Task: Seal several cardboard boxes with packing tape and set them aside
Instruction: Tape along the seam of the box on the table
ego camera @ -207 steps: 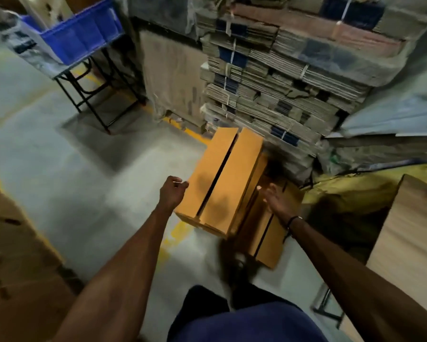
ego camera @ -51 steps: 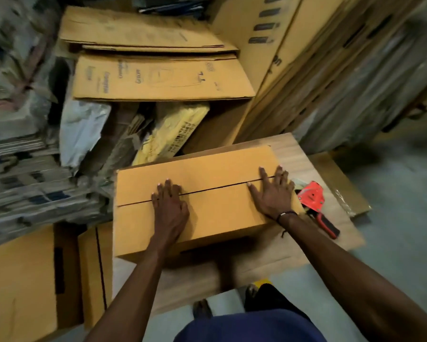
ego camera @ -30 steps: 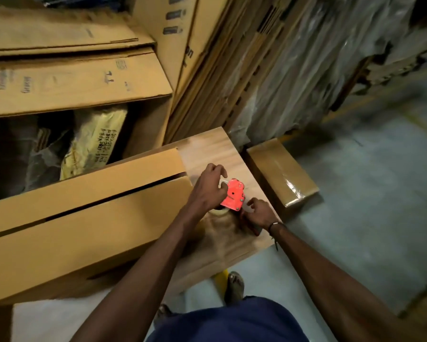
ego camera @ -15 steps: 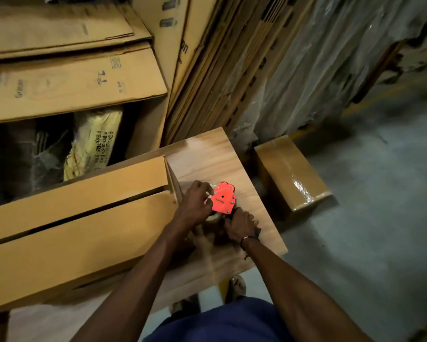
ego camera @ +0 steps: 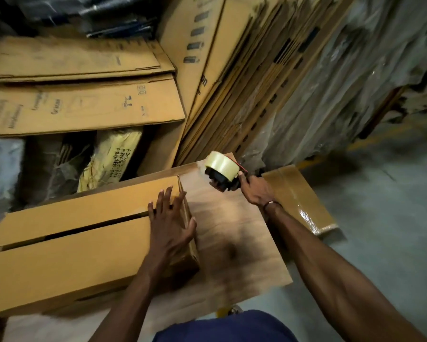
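Note:
A long cardboard box (ego camera: 67, 253) lies on the wooden table (ego camera: 234, 245), its two top flaps meeting at a dark open seam. My left hand (ego camera: 170, 223) lies flat with spread fingers on the box's right end, over the seam. My right hand (ego camera: 255, 190) grips the handle of the tape dispenser (ego camera: 221, 171) and holds it lifted above the table's far right corner. The clear tape roll faces the camera. The dispenser is to the right of the box and apart from it.
A small taped box (ego camera: 303, 198) sits on the floor right of the table. Flattened cartons (ego camera: 84, 104) lie stacked behind the table, and more sheets (ego camera: 244, 77) lean upright beside plastic-wrapped bundles (ego camera: 343, 70). Grey concrete floor (ego camera: 392, 218) spreads to the right.
My right hand has lifted the tape dispenser off the table. My left hand has let go of it and moved onto the right end of the box.

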Demonstrator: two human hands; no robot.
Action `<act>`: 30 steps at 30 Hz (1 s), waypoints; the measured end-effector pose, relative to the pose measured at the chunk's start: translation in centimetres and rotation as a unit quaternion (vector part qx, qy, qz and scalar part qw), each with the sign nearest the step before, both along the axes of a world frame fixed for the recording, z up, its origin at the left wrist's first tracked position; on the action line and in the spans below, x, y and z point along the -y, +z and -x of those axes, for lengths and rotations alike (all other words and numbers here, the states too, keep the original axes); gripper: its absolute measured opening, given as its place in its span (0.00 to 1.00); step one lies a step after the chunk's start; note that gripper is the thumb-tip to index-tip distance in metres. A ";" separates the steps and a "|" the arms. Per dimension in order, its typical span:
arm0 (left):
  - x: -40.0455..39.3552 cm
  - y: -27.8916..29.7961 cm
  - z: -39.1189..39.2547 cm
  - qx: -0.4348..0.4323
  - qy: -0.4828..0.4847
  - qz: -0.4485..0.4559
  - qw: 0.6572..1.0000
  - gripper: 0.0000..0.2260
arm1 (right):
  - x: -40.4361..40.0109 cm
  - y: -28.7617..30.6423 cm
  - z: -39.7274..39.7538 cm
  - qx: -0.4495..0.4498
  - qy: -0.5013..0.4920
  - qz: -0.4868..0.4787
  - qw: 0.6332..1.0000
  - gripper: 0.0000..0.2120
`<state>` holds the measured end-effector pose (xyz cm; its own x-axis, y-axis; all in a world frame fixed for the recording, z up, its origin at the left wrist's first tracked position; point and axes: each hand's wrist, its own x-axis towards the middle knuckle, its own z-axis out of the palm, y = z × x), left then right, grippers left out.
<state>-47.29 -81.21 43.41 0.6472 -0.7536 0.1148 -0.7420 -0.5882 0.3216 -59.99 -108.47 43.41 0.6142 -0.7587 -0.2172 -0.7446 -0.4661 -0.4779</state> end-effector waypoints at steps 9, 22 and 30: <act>1.5 -3.4 2.3 -0.032 0.031 -0.068 0.997 0.35 | -1.8 6.3 -5.3 0.160 0.067 -0.180 0.968 0.38; 1.1 2.5 1.6 -0.443 0.162 0.412 0.779 0.12 | -9.2 10.4 -10.5 0.180 0.215 -0.322 0.904 0.35; -11.1 6.3 -8.5 -0.721 0.228 0.606 0.247 0.37 | -17.6 13.0 -14.6 0.155 0.273 -0.338 0.887 0.37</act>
